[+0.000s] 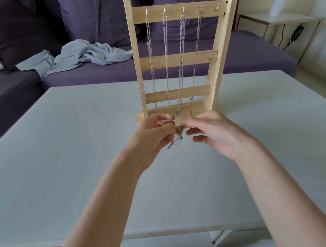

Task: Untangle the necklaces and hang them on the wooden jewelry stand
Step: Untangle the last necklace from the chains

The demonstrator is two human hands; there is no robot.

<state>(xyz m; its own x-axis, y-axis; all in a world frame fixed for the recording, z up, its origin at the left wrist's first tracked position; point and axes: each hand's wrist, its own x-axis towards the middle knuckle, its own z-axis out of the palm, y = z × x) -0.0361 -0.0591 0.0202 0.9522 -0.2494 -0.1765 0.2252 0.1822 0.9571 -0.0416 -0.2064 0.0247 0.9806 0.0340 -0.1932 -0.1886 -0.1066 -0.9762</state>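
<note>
Both hands pinched a small tangled necklace [180, 134] between them: the left hand [153, 139] held the knot with curled fingers, and the right hand [217, 132] gripped it at its fingertips, loose ends dangling above the table [60, 154]. Just behind stood the wooden jewelry stand [179, 59], four chains [166, 62] hanging from its top-bar hooks, the rightmost hook bare. Open tabletop lay to either side. A sofa [231, 55] sat beyond the far edge.

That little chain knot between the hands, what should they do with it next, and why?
Probably tease one strand loose. Both hands, left hand and right hand, pinch the knot, with loose ends dangling below. Four necklaces already hang on the stand; the top bar's rightmost hook looks free.
</note>
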